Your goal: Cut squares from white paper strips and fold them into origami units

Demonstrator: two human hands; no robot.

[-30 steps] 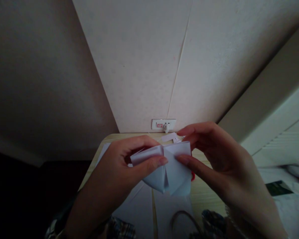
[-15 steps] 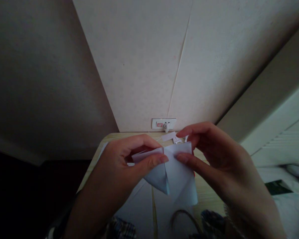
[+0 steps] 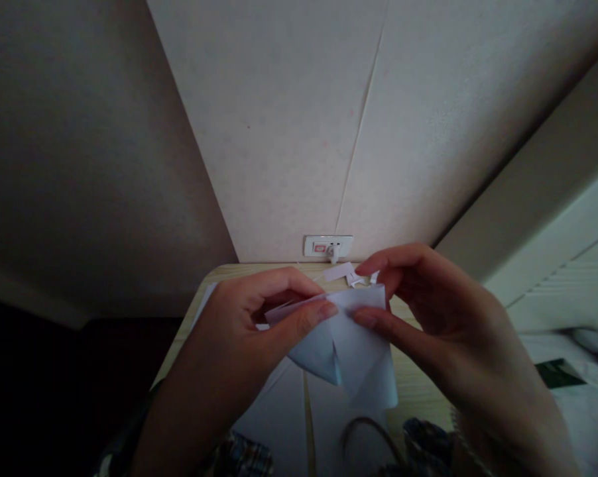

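Note:
A folded piece of white paper [image 3: 361, 351] is held up in front of me above the table, with a crease or slit down its middle. My left hand [image 3: 259, 331] pinches its left part, thumb on the near face and fingers behind. On the right part, my right hand [image 3: 428, 318] grips near the top edge with thumb in front; its index finger reaches over beyond the paper, and the other fingertips are partly hidden. Beneath the hands, white paper sheets [image 3: 279, 421] lie on the table, two of them side by side with a narrow gap.
The pale wooden table [image 3: 406, 391] meets the wall at its far edge. Small white paper pieces [image 3: 339, 271] lie there, below a wall socket [image 3: 327, 246] with a plug in it. Glasses [image 3: 595, 341] and a dark green item [image 3: 560, 373] rest on a white surface at right.
The folded paper's right part has swung down and right, opening out flatter, and its left flap now sits closer against it. Both hands keep nearly the same places and grips.

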